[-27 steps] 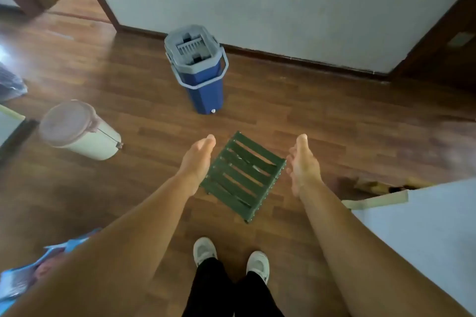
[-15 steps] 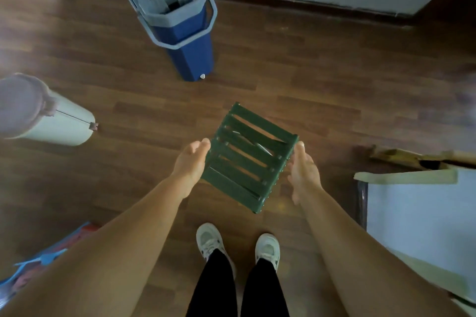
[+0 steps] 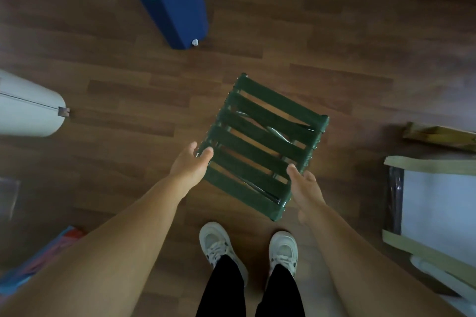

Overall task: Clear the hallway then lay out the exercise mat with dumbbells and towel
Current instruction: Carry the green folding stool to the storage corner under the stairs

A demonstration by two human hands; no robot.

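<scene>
We are on the clearing step: our left hand [image 3: 192, 163] and right hand [image 3: 306, 186] grip opposite edges of the dark green slatted stool [image 3: 258, 143]; next we lift it away

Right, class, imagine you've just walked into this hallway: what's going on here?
A person stands over a green folding stool on the wooden floor and holds it by both sides. The left hand pinches its left edge, and the right hand grips the right edge near the corner. It is unclear whether the stool is off the floor. A blue mop bucket stands beyond it, and a white bin is off to the left.
</scene>
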